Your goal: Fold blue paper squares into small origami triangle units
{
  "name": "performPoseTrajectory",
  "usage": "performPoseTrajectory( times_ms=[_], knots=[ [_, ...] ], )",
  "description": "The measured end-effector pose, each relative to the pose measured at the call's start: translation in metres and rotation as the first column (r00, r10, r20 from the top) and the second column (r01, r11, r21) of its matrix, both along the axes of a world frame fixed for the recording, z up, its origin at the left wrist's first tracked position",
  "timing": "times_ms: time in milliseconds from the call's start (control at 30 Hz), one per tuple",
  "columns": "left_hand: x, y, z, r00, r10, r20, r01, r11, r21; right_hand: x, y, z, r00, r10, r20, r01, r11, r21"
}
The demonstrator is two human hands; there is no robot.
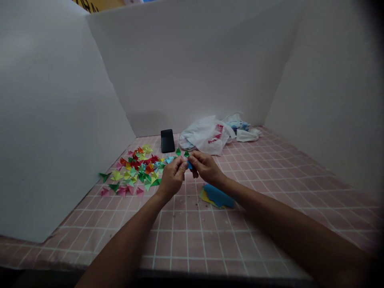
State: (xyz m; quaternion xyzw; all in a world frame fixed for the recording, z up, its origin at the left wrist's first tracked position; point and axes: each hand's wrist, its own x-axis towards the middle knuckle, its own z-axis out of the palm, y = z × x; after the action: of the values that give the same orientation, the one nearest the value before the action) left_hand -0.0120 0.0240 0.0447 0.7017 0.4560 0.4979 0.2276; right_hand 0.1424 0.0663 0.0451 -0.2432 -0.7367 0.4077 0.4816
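Observation:
A small piece of blue folded paper [189, 165] is pinched between my two hands, mostly covered by the fingers. My left hand [173, 176] closes on its left side with thumb and fingers. From the right, my right hand [206, 167] grips the same piece. Just beyond the fingertips are small green folded papers [178, 152]. To the left of my hands spreads a heap of colourful folded paper pieces [141, 166] in red, pink, yellow, green and light blue. Below my right wrist lies a small stack of paper sheets [219, 195], blue on top with yellow underneath.
A black phone [167, 141] lies behind the heap. White plastic bags [210, 134] with red print sit at the back, near the white back panel [192, 72]. White panels also stand at left and right. A pink checked cloth [180, 244] covers the table.

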Motion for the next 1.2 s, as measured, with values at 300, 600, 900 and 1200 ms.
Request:
performPoseTrajectory(
  times_ms=[300, 600, 900, 1200],
  knots=[
    [0.0, 0.006, -0.004, 0.925, 0.038, 0.377, -0.036, 0.999, -0.012, -0.001, 0.013, -0.002, 0.967, 0.179, -0.18, -0.2, 0.974, -0.104],
    [0.007, 0.004, -0.007, 0.891, 0.034, 0.452, -0.026, 0.999, -0.023, -0.005, 0.015, -0.009, 0.974, 0.086, -0.212, -0.102, 0.993, -0.065],
    [0.007, 0.004, -0.006, 0.898, 0.046, 0.437, -0.037, 0.999, -0.029, -0.007, 0.014, -0.014, 0.979, 0.056, -0.195, -0.066, 0.997, -0.046],
    [0.006, 0.002, -0.007, 0.914, 0.075, 0.399, -0.047, 0.996, -0.079, -0.006, 0.012, -0.017, 0.994, -0.101, -0.032, 0.104, 0.987, 0.12]
  ],
)
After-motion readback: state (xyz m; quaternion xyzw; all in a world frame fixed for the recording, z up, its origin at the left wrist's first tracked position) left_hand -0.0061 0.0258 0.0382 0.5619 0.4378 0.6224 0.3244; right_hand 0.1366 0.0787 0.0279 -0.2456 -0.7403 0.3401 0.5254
